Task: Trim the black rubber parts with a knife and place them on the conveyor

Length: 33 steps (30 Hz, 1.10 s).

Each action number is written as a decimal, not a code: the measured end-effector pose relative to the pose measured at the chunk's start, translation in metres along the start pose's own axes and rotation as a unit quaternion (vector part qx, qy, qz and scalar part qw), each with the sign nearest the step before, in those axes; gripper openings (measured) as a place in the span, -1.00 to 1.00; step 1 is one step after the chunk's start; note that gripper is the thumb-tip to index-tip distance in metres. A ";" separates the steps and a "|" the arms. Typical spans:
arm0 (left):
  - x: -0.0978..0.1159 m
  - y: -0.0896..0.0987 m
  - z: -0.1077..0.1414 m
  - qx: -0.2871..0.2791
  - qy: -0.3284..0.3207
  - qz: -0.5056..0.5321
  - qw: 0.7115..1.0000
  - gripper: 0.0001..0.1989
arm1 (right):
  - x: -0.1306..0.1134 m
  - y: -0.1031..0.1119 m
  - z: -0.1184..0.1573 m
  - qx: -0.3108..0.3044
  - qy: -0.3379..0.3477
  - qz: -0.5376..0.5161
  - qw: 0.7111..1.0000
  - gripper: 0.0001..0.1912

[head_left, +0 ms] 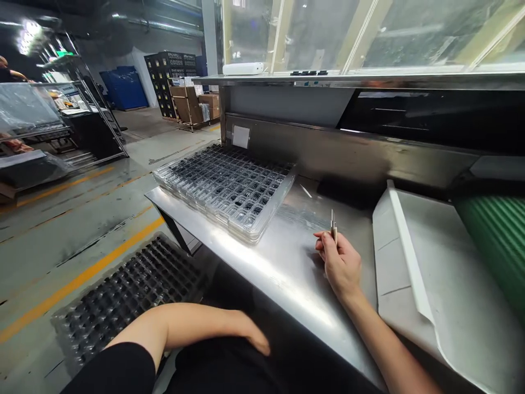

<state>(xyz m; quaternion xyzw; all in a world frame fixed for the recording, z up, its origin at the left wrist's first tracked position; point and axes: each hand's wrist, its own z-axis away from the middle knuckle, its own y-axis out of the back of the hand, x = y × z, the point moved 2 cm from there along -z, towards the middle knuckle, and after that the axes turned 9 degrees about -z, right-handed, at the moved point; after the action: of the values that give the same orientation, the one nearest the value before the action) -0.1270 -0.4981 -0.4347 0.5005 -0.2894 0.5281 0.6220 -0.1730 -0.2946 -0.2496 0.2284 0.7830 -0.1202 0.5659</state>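
Observation:
My right hand is closed over the steel table, gripping a pair of slim metal tweezers whose tips point up and away from me. Low in front of my body, below the table edge, is my left hand; it is dim and blurred, and its fingers are hidden. To the left of my right hand, a stack of clear plastic trays with many pockets lies on the table, with small dark pieces in the pockets. A small white sliver rests between the trays and the back panel.
A white chute stands right of my right arm, beside a green ribbed conveyor belt. A shelf runs above the table. More pocketed trays sit low on the left. Racks and cartons stand farther back; a person is at far left.

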 end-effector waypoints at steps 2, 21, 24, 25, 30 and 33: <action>-0.006 -0.003 0.003 -0.044 0.023 -0.052 0.997 -0.84 | 0.001 0.000 -0.001 -0.001 0.011 0.023 1.000 -0.37; -0.002 -0.048 0.053 -0.102 -0.018 -0.329 0.939 -0.37 | -0.006 -0.007 -0.005 -0.008 0.044 0.102 0.994 -0.44; 0.002 -0.048 0.054 -0.105 -0.017 -0.352 0.930 -0.34 | -0.006 -0.007 -0.006 -0.010 0.050 0.111 0.993 -0.43; 0.004 -0.049 0.054 -0.111 -0.016 -0.357 0.927 -0.35 | -0.006 -0.008 -0.006 -0.010 0.050 0.113 0.992 -0.43; 0.013 -0.049 0.054 -0.119 -0.031 -0.359 0.925 -0.39 | -0.005 -0.007 -0.006 -0.011 0.055 0.125 0.991 -0.37; 0.012 -0.050 0.053 -0.107 -0.032 -0.354 0.929 -0.39 | -0.004 -0.007 -0.006 -0.019 0.056 0.133 0.989 -0.38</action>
<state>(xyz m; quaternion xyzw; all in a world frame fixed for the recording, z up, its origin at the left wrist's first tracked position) -0.0677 -0.5402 -0.4216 0.5176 -0.1677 0.2233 0.8087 -0.1806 -0.2987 -0.2439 0.3262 0.7782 -0.0155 0.5364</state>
